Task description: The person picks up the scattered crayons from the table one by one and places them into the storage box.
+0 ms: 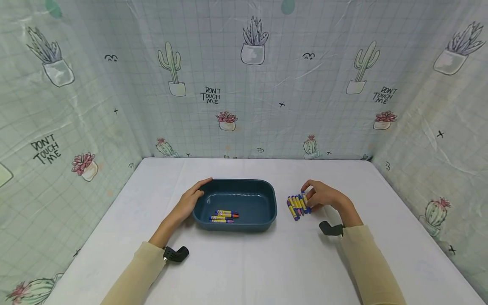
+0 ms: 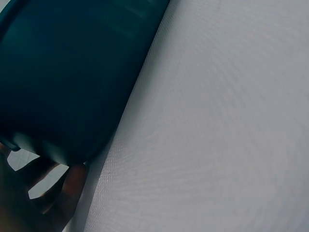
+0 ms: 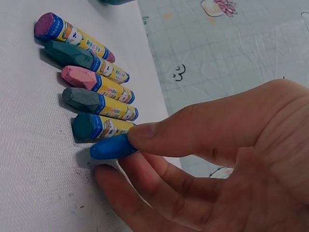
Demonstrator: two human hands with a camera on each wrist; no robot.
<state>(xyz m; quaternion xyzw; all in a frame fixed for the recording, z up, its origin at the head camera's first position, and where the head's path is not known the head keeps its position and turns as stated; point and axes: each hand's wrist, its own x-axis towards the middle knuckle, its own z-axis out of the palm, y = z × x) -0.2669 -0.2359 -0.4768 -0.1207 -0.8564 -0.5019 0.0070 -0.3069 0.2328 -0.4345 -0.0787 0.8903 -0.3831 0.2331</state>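
My left hand (image 1: 187,202) holds the left end of a dark teal plastic tray (image 1: 244,226), thumb by the rim and fingers against the outer wall. Several oil pastels (image 1: 224,214) with yellow and blue wrappers lie inside, near its front wall. To the right of the tray, my right hand (image 1: 324,195) pinches a blue oil pastel (image 3: 114,147) between thumb and fingers; its wrapper is hidden by them. Beside it on the table lies a slanted row of further pastels, among them a purple one (image 3: 72,35), a pink one (image 3: 99,83) and a teal one (image 3: 99,126).
A white cloth (image 1: 244,267) covers the table. Behind it and along both sides hangs a pale gridded curtain (image 1: 244,84) printed with cacti. Each wrist wears a black camera band, the left one (image 1: 176,254) above the cloth before the tray.
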